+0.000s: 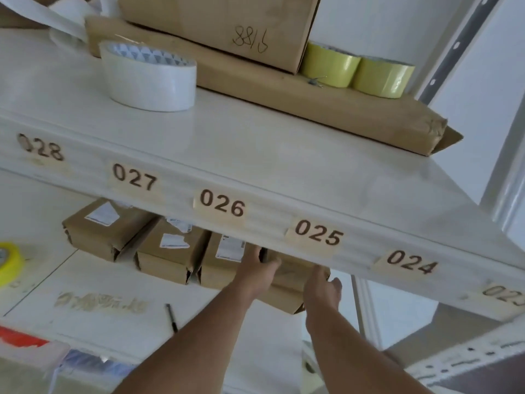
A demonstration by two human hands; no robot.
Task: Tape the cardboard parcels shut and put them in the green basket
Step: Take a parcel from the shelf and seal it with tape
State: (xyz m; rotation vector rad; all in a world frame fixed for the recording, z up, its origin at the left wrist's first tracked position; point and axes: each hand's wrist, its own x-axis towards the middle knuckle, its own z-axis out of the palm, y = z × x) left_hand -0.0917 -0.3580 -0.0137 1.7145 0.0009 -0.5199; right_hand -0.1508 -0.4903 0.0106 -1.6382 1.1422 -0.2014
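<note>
Head view: both hands (pixel 257 265) (pixel 322 282) round a lengthwise-away parcel (pixel 287 273).

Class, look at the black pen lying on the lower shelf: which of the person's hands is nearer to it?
Left. The left hand grips the parcel up and to the right of the black pen; the right hand holds the parcel's far side, farther from the pen.

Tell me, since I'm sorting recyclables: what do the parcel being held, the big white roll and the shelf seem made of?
The parcel, held by the left hand and right hand, looks like matte brown cardboard, creased at its folds. The white roll seems glossy plastic tape with a translucent sheen. The shelf appears to be white painted metal, smooth and faintly reflective, though that is uncertain.
</note>
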